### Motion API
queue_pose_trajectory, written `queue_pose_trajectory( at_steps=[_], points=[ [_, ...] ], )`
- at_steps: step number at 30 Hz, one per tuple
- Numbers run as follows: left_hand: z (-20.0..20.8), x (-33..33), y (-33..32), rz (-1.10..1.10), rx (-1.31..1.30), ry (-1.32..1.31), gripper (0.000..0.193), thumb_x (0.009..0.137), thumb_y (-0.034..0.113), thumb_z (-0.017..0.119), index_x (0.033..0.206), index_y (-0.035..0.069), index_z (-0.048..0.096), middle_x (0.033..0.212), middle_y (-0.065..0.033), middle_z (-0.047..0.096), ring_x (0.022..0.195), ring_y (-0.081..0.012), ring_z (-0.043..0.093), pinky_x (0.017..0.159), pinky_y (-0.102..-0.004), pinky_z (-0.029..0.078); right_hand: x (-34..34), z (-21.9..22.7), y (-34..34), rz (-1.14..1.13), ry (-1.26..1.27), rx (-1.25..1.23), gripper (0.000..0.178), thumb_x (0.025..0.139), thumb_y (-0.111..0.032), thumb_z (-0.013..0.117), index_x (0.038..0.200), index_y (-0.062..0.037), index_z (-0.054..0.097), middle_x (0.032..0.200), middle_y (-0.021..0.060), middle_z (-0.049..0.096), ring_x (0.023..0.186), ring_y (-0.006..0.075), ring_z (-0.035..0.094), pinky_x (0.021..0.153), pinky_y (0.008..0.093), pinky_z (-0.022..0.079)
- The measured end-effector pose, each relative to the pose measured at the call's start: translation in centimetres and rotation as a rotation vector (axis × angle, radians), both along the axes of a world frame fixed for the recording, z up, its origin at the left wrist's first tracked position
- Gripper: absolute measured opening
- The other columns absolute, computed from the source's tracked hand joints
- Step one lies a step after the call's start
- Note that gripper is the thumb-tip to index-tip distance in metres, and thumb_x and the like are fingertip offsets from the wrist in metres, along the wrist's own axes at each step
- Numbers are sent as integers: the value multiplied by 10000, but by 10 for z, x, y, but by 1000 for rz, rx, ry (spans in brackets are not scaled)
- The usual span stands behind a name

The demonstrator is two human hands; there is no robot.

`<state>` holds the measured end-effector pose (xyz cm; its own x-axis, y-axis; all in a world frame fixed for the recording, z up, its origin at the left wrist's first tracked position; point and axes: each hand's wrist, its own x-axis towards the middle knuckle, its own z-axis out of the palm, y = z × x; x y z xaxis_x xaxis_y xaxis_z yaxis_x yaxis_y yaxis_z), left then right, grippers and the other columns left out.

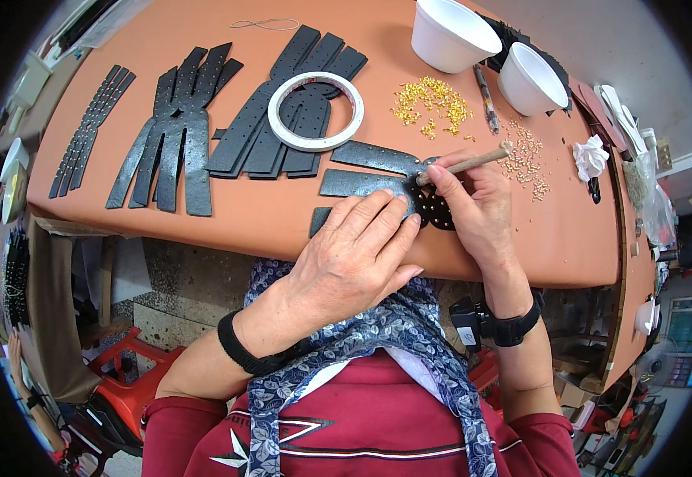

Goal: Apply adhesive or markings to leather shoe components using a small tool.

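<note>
My left hand lies flat with its fingers stretched over a black leather piece cut into strips and dotted with metal studs. In my right hand is a slim wooden stick, held like a pen. Its lower tip meets the leather near the studded, dark middle part. My left hand covers part of the strips. A heap of gold studs lies beyond the leather, and small copper-coloured rivets are scattered to the right of the stick.
A white tape roll rests on stacked black leather pieces. More punched leather pieces lie left. Two white bowls stand at the back, near a dark pen-like tool. Crumpled tissue sits right. A red stool stands below the table.
</note>
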<state>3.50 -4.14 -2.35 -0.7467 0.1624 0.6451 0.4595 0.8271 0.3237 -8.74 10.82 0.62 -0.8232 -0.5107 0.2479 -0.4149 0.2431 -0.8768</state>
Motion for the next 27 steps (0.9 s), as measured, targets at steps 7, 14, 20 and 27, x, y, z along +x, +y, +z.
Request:
queue_pose_trajectory(
  at_steps=[7, 14, 20, 27],
  points=[
    [-1, 0, -1, -2, -4, -8, 509, 701, 280, 789, 1100, -12, 668, 1173, -183, 616, 1116, -336, 577, 913, -450, 468, 2, 6, -6, 51, 308, 169, 44, 868, -32, 659, 870, 8, 640, 730, 102, 653, 650, 179, 645, 599, 290, 495],
    [-2, 0, -1, -2, 2, 16, 520, 707, 275, 787, 1119, -15, 657, 1175, -182, 612, 1114, -335, 573, 927, -456, 459, 3, -5, -7, 65, 527, 173, 56, 864, -32, 662, 862, 3, 618, 778, 108, 640, 633, 222, 627, 594, 301, 491],
    [0, 1, 0, -4, 4, 26, 524, 686, 264, 806, 1106, -13, 658, 1174, -177, 607, 1132, -330, 564, 930, -453, 462, -10, -9, 3, 71, -107, -102, 116, 931, -110, 638, 937, 4, 658, 804, 22, 659, 657, 52, 580, 583, 205, 471],
    [-2, 0, 0, -6, 6, 21, 528, 680, 260, 814, 1105, -12, 657, 1169, -177, 610, 1129, -332, 565, 920, -448, 470, -11, -10, 7, 28, -181, -131, 113, 938, -125, 641, 949, -13, 653, 801, 19, 662, 645, 45, 573, 579, 187, 457]
  ],
)
